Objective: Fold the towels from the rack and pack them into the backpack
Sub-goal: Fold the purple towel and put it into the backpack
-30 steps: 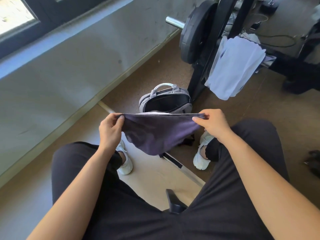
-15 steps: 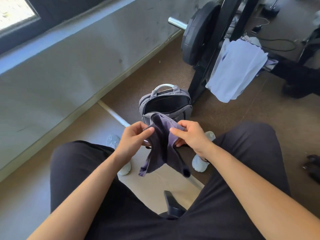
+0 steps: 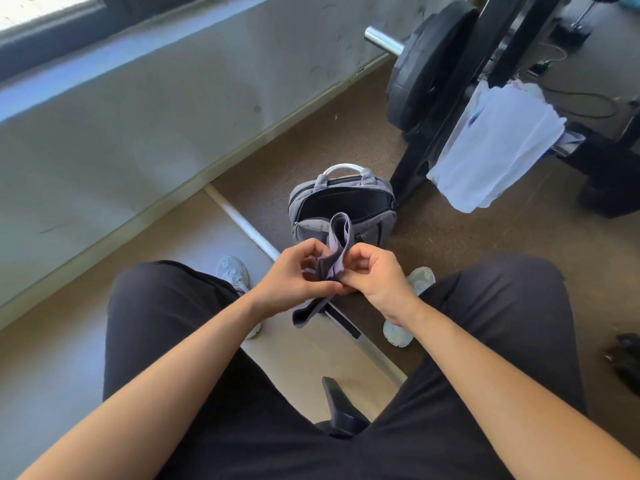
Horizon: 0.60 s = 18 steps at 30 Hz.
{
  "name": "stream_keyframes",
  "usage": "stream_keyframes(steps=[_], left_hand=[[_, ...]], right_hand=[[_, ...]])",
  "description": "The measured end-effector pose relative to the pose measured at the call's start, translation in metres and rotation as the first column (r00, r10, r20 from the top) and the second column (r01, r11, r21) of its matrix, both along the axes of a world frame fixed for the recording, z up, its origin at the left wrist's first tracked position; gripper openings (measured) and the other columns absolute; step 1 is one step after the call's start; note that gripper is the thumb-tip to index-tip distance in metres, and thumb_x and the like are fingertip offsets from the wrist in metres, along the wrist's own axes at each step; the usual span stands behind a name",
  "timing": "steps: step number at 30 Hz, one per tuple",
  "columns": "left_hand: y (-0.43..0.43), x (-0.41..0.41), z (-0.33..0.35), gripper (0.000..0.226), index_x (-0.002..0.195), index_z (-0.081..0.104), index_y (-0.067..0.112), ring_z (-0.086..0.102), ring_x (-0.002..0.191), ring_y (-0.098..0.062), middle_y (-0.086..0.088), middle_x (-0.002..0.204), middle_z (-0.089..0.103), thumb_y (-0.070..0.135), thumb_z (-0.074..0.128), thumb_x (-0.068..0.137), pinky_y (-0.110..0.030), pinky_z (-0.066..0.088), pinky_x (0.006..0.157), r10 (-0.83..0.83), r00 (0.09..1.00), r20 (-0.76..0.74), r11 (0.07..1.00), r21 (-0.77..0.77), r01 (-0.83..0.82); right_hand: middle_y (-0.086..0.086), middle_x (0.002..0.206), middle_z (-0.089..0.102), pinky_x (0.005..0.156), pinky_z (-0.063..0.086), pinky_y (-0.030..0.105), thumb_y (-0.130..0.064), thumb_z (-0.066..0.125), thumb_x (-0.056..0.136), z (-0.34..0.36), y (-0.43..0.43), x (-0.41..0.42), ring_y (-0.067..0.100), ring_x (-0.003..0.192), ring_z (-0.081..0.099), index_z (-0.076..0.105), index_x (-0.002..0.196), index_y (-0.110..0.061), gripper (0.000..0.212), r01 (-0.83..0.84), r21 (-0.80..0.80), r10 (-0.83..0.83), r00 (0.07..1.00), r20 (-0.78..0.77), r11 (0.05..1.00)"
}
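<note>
A small purple towel [image 3: 337,242] is bunched into a narrow fold between my two hands, with one end looping up and the other hanging down. My left hand [image 3: 294,277] pinches it from the left, and my right hand [image 3: 375,277] pinches it from the right. Just beyond them a grey backpack [image 3: 384,226] stands on the floor with its top unzipped and its dark inside showing. A white towel [image 3: 491,147] hangs over the black weight rack [image 3: 433,133] at the upper right.
I sit with my knees apart in black trousers and white shoes [image 3: 233,273]. A black weight plate [image 3: 420,71] on a steel bar stands behind the backpack. The wall runs along the left. A dark object [image 3: 628,358] lies on the floor at the right edge.
The purple towel was stretched wide between my hands; they have come together and the towel is now folded into a narrow bunch in front of the backpack.
</note>
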<state>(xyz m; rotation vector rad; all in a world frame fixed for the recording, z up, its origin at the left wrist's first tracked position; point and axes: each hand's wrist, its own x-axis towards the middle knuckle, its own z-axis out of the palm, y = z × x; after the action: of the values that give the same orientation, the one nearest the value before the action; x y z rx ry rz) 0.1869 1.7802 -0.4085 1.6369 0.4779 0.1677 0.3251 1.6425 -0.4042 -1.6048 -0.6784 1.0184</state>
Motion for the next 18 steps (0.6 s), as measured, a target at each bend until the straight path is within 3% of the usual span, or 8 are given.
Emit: stream_keyframes(steps=[2, 3, 6, 8, 10, 12, 15, 18], left_hand=[[0.003, 0.000, -0.003, 0.033, 0.094, 0.061, 0.019, 0.066, 0.082, -0.013, -0.001, 0.091, 0.069, 0.000, 0.083, 0.079, -0.038, 0.059, 0.075, -0.018, 1.000, 0.001, 0.999, 0.051, 0.018], [0.004, 0.000, -0.005, 0.031, 0.093, 0.062, 0.020, 0.065, 0.079, -0.012, 0.000, 0.089, 0.069, -0.002, 0.080, 0.080, -0.038, 0.058, 0.074, -0.012, 1.000, 0.007, 0.997, 0.077, 0.012], [0.006, 0.001, -0.010, 0.025, 0.093, 0.069, 0.020, 0.065, 0.078, -0.015, -0.002, 0.091, 0.073, -0.002, 0.077, 0.083, -0.039, 0.056, 0.076, 0.014, 0.999, 0.030, 0.989, 0.149, -0.019], [0.005, 0.000, -0.010, 0.016, 0.094, 0.073, 0.013, 0.065, 0.076, -0.016, -0.011, 0.090, 0.074, 0.001, 0.079, 0.084, -0.043, 0.057, 0.075, 0.030, 0.999, 0.040, 0.987, 0.160, -0.036], [0.005, -0.001, -0.008, 0.014, 0.091, 0.073, 0.010, 0.065, 0.075, -0.016, -0.015, 0.086, 0.074, 0.000, 0.079, 0.083, -0.043, 0.058, 0.073, 0.032, 0.999, 0.040, 0.993, 0.114, -0.036], [0.006, -0.002, -0.004, 0.017, 0.089, 0.071, 0.010, 0.065, 0.076, -0.018, -0.014, 0.084, 0.071, -0.005, 0.073, 0.082, -0.037, 0.057, 0.073, 0.027, 0.999, 0.025, 1.000, -0.011, -0.026], [0.011, -0.001, -0.007, 0.024, 0.095, 0.067, 0.006, 0.066, 0.082, -0.018, -0.008, 0.091, 0.070, -0.004, 0.056, 0.076, -0.027, 0.057, 0.076, 0.005, 0.998, -0.065, 0.979, -0.203, -0.018], [0.019, 0.001, -0.030, 0.029, 0.096, 0.071, 0.015, 0.065, 0.090, -0.016, -0.003, 0.096, 0.072, 0.010, 0.056, 0.071, -0.025, 0.054, 0.080, -0.056, 0.959, -0.280, 0.994, -0.109, 0.026]], right_hand=[[0.003, 0.093, 0.070, 0.076, 0.062, 0.051, -0.011, 0.081, 0.083, -0.002, 0.001, 0.000, 0.024, 0.081, 0.073, 0.065, 0.099, -0.013, 0.023, 0.030, -0.009, -0.027, 0.973, 0.229, 1.000], [-0.002, 0.102, 0.065, 0.074, 0.062, 0.046, -0.014, 0.085, 0.080, -0.001, 0.002, 0.001, 0.018, 0.076, 0.071, 0.061, 0.105, -0.019, 0.035, 0.037, -0.002, -0.033, 0.927, 0.375, 0.999], [-0.010, 0.142, 0.044, 0.079, 0.057, 0.019, -0.012, 0.083, 0.078, 0.009, 0.005, 0.009, -0.004, 0.076, 0.063, 0.045, 0.143, -0.030, 0.078, -0.100, -0.009, 0.082, 0.758, 0.647, 0.995], [-0.011, 0.146, 0.050, 0.091, 0.050, 0.015, -0.008, 0.075, 0.085, 0.016, 0.007, 0.010, -0.015, 0.086, 0.055, 0.042, 0.149, -0.030, 0.075, -0.240, -0.099, 0.247, 0.736, 0.631, 0.966], [-0.005, 0.133, 0.064, 0.100, 0.051, 0.025, -0.006, 0.068, 0.089, 0.014, 0.004, 0.009, -0.005, 0.101, 0.059, 0.055, 0.141, -0.024, 0.056, -0.271, -0.163, 0.314, 0.749, 0.584, 0.949], [-0.001, 0.117, 0.070, 0.097, 0.052, 0.029, -0.004, 0.068, 0.086, 0.012, 0.001, 0.008, 0.006, 0.103, 0.062, 0.068, 0.124, -0.019, 0.040, -0.233, -0.174, 0.291, 0.747, 0.599, 0.957], [-0.005, 0.092, 0.066, 0.081, 0.049, 0.026, 0.000, 0.069, 0.077, 0.014, -0.003, 0.015, 0.008, 0.088, 0.061, 0.073, 0.093, -0.015, 0.023, -0.193, -0.061, 0.189, 0.757, 0.626, 0.979], [-0.001, 0.096, 0.070, 0.089, 0.053, 0.027, 0.009, 0.067, 0.076, 0.022, -0.008, 0.025, 0.013, 0.098, 0.066, 0.072, 0.089, -0.010, 0.023, -0.192, 0.045, 0.134, 0.815, 0.563, 0.980]])
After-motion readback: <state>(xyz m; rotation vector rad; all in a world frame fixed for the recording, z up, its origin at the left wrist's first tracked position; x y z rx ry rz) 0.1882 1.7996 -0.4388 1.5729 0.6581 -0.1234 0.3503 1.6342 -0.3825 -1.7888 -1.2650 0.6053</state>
